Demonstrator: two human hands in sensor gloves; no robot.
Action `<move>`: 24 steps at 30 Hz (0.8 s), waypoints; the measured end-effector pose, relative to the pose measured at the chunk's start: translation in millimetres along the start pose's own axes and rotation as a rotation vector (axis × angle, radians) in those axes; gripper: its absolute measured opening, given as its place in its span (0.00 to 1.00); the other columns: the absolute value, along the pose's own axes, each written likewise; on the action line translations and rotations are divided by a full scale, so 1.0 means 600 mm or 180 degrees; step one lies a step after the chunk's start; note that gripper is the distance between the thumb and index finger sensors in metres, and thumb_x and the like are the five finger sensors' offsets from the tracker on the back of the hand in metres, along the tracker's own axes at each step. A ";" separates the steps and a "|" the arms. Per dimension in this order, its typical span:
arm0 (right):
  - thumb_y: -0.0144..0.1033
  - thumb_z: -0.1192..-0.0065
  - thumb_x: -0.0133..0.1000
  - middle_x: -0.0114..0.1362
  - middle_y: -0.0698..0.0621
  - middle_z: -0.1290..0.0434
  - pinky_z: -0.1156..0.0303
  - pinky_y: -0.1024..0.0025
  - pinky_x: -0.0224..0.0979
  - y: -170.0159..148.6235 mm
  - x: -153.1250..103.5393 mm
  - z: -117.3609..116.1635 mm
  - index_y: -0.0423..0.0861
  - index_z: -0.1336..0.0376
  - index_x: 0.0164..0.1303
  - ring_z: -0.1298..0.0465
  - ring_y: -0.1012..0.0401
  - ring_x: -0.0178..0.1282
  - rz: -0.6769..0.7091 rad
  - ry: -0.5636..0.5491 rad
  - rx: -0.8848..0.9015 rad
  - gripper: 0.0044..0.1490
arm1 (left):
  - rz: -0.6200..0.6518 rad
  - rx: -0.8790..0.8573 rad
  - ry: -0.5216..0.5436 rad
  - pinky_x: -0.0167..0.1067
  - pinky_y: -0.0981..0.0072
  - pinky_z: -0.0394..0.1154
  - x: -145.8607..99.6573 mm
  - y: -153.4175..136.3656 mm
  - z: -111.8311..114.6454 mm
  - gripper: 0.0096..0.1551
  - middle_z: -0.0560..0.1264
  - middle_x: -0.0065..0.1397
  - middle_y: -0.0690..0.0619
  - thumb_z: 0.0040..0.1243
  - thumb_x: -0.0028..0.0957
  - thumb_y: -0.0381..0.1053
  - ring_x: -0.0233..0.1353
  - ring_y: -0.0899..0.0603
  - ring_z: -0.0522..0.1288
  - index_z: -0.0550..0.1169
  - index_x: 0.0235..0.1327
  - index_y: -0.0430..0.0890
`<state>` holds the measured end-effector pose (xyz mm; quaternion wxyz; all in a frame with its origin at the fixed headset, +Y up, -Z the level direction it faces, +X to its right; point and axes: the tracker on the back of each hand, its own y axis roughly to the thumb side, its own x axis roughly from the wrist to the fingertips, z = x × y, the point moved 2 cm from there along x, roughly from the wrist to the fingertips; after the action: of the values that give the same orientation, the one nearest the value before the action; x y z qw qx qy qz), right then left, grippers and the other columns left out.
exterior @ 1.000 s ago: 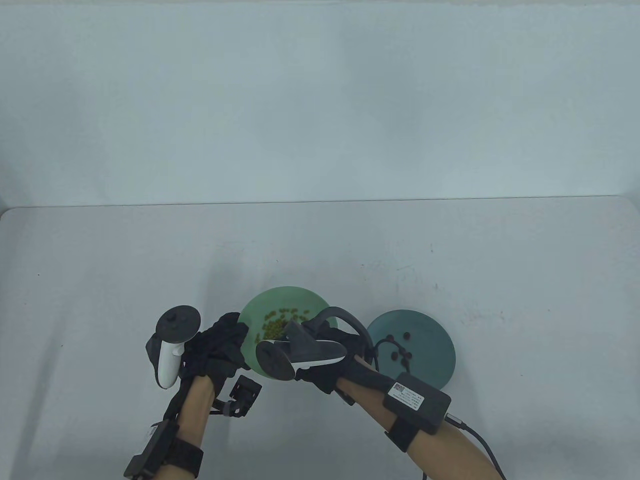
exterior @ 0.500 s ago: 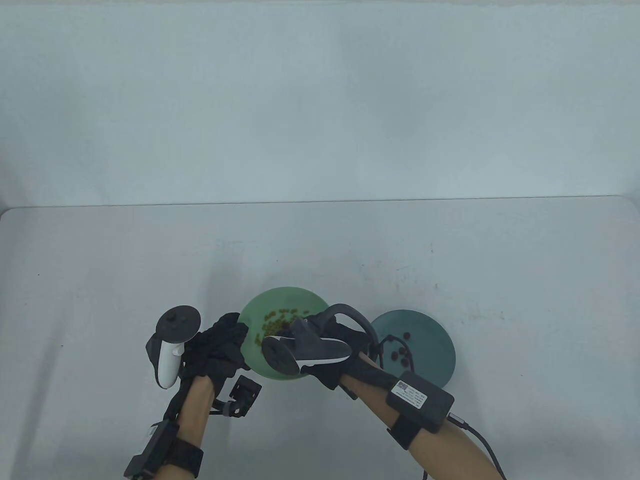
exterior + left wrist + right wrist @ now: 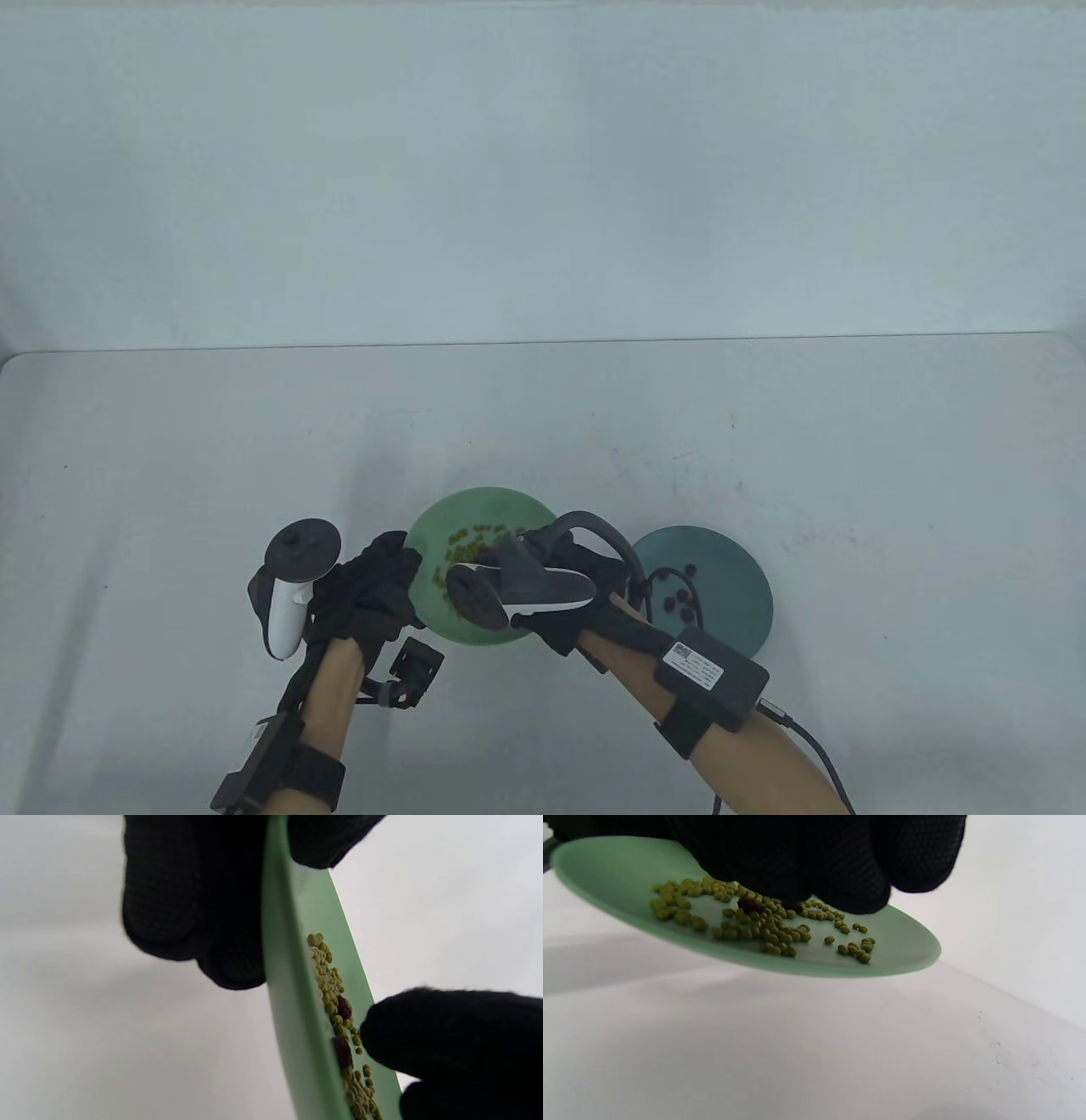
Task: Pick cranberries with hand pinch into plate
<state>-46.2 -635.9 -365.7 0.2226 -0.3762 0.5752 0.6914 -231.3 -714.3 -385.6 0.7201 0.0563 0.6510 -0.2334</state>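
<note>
Table view: left hand [image 3: 373, 586] grips the near-left rim of the green plate [image 3: 484, 509], I'd guess to steady it. Right hand [image 3: 577, 586] hovers over the pile; the teal plate [image 3: 730, 569] beside its wrist already has dark cranberries.

Left wrist view: thumb and fingers [image 3: 195, 899] clamp the rim; two cranberries [image 3: 343, 1007] sit among the green beans [image 3: 322, 971].

Right wrist view: fingertips [image 3: 848, 887] are bunched narrow right over a cranberry, touching the pile. Can't tell if it's pinched yet.
</note>
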 end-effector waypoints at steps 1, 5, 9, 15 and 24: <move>0.49 0.41 0.61 0.43 0.63 0.21 0.22 0.58 0.64 -0.001 0.000 0.001 0.54 0.34 0.71 0.19 0.65 0.45 -0.0016 -0.0011 -0.0014 0.28 | -0.0002 0.0005 0.0002 0.42 0.63 0.87 0.000 0.000 0.000 0.29 0.78 0.60 0.38 0.52 0.63 0.41 0.45 0.43 0.89 0.65 0.73 0.30; 0.49 0.41 0.61 0.43 0.63 0.21 0.21 0.58 0.64 0.000 0.003 -0.008 0.54 0.33 0.70 0.19 0.65 0.45 -0.0028 0.0053 -0.0057 0.28 | 0.0004 -0.0013 0.0004 0.42 0.63 0.87 0.000 0.001 0.000 0.29 0.78 0.60 0.38 0.52 0.63 0.41 0.45 0.43 0.89 0.65 0.73 0.30; 0.50 0.41 0.60 0.43 0.63 0.21 0.21 0.58 0.64 0.007 0.003 -0.009 0.55 0.33 0.70 0.19 0.65 0.45 0.0125 0.0170 0.0084 0.28 | -0.0007 0.0018 0.0005 0.42 0.63 0.87 0.000 -0.001 0.000 0.29 0.78 0.60 0.38 0.52 0.63 0.41 0.45 0.43 0.89 0.65 0.73 0.30; 0.50 0.41 0.60 0.42 0.63 0.21 0.21 0.58 0.64 -0.002 0.009 0.011 0.53 0.32 0.68 0.19 0.65 0.45 -0.0029 -0.0023 0.0147 0.27 | 0.0012 -0.0007 -0.0013 0.42 0.63 0.87 0.000 0.001 0.001 0.29 0.78 0.60 0.38 0.52 0.63 0.41 0.45 0.43 0.89 0.65 0.73 0.30; 0.54 0.40 0.58 0.42 0.63 0.21 0.21 0.58 0.63 0.008 0.028 -0.002 0.53 0.29 0.64 0.19 0.65 0.44 -0.0056 0.0059 0.0046 0.28 | 0.0019 -0.0016 -0.0019 0.42 0.63 0.87 0.000 0.002 0.001 0.29 0.78 0.60 0.38 0.52 0.63 0.41 0.44 0.43 0.89 0.65 0.73 0.30</move>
<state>-59.5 -640.2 -375.9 0.2260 -0.3860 0.5789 0.6818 -230.3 -713.6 -385.4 0.7229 0.0557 0.6492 -0.2299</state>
